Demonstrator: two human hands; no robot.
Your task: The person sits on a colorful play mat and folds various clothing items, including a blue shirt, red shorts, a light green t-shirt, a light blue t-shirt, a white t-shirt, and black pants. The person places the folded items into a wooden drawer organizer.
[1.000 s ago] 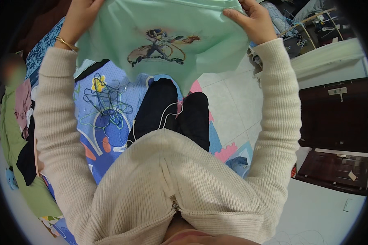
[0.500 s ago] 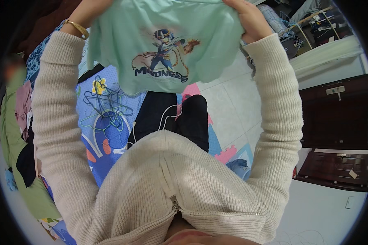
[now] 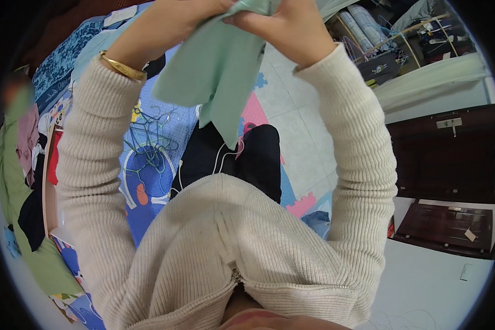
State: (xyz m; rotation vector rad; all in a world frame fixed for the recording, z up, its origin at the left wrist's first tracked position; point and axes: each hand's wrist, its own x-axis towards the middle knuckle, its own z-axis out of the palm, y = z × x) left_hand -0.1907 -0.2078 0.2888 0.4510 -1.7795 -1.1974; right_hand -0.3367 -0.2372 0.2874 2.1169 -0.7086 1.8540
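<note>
A mint-green shirt (image 3: 201, 74) hangs folded from my two hands at the top of the head view, its lower corners dangling above my black-trousered legs. My left hand (image 3: 201, 10), with a gold bangle at the wrist, grips the upper edge of the cloth; its fingertips are partly cut off by the frame. Close beside it, my right hand (image 3: 278, 26) pinches the same bunched edge, thumb pointing left. Most of the shirt's printed front is turned out of sight.
Several tangled hangers (image 3: 151, 146) lie on a blue patterned mat (image 3: 143, 220) at left. Clothes lie on a green cover (image 3: 8, 165) further left. Folded denim (image 3: 317, 223) rests at lower right. A rack (image 3: 399, 41) with bags and dark wooden doors (image 3: 451, 151) stand at right.
My hands have come together from far apart. The shirt, spread flat with its print facing me before, is now folded over and narrower.
</note>
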